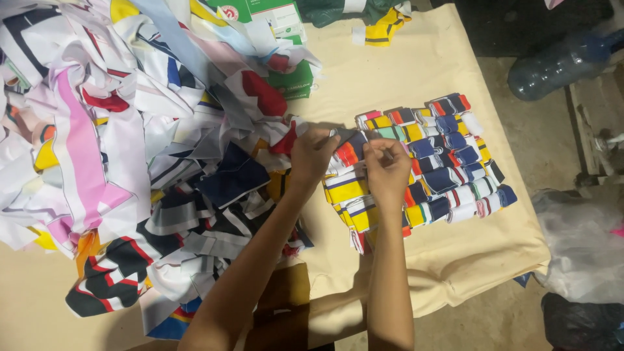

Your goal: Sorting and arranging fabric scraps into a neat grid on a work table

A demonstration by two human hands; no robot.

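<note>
Head view. Two bare hands meet above a cream cloth [403, 71] spread over the work surface. The left hand [313, 156] is closed in a pinch on one end of a small striped strip [351, 144]; the right hand [386, 168] is curled, its fingertips pinching the other end. The strip hangs between the two hands, just above the near left edge of the sorted block [426, 166].

Step in hand, as judged: one strip is being straightened between both hands, above the laid rows. The next move seems to call for a flat, square placement beside the neighbouring strips, edges in line, without disturbing the rows below.

Counts. Hands: two, both of one person. Strip held: one. Sorted block: one, made up of roughly four columns of folded strips in yellow, navy, red and white; the single strips overlap and cannot be counted exactly, though they run to several dozen. Loose heap [130, 149]: one, on the left, touching the left forearm, of many tangled fabric pieces in pink, white, black and red. Green boxes [291, 81]: two, at the top of the heap. Plastic bottle [559, 62]: one, on the floor, upper right. Plastic bags [578, 247]: two, lower right, one pale and one dark.
</note>
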